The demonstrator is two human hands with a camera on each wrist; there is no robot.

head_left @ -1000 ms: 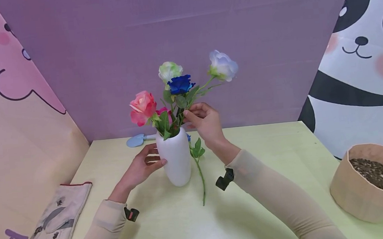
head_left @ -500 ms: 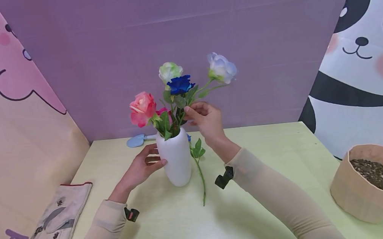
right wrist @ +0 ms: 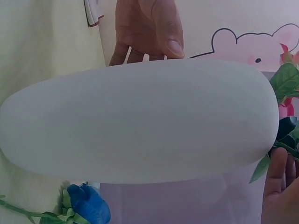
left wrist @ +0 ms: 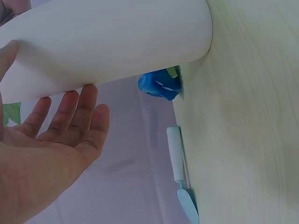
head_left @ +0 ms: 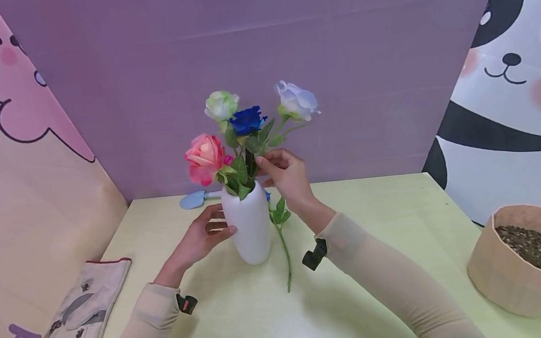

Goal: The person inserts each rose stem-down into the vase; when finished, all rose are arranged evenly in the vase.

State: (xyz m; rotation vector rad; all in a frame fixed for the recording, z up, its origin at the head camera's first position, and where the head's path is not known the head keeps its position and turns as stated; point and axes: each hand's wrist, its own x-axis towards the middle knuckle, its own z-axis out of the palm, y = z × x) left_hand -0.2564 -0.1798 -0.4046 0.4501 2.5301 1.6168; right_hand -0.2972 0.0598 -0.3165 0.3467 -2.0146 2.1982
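A white vase (head_left: 246, 225) stands upright on the table, holding artificial roses: coral-pink (head_left: 205, 158), pale green-white (head_left: 222, 106), dark blue (head_left: 248, 121), and a mostly hidden magenta one. My left hand (head_left: 201, 237) holds the vase from its left side, thumb in front and fingertips against the wall, as the left wrist view shows too. At the vase's mouth my right hand (head_left: 290, 180) pinches a stem, apparently that of the pale blue-white rose (head_left: 297, 101), which leans right. Leaves partly hide its fingertips. Another blue rose (right wrist: 88, 204) lies on the table beside the vase, its head behind it.
A light blue hand trowel (head_left: 193, 200) lies at the table's back edge. Folded work gloves (head_left: 78, 314) rest on the left. A tan fabric pot (head_left: 506, 272) with soil stands at the right edge. A purple backdrop (head_left: 363, 75) rises behind the table.
The pale blue-white rose has moved left and slightly down. The green-white and blue blooms have shifted left. My right hand has moved slightly left; my left hand and the vase stay put.
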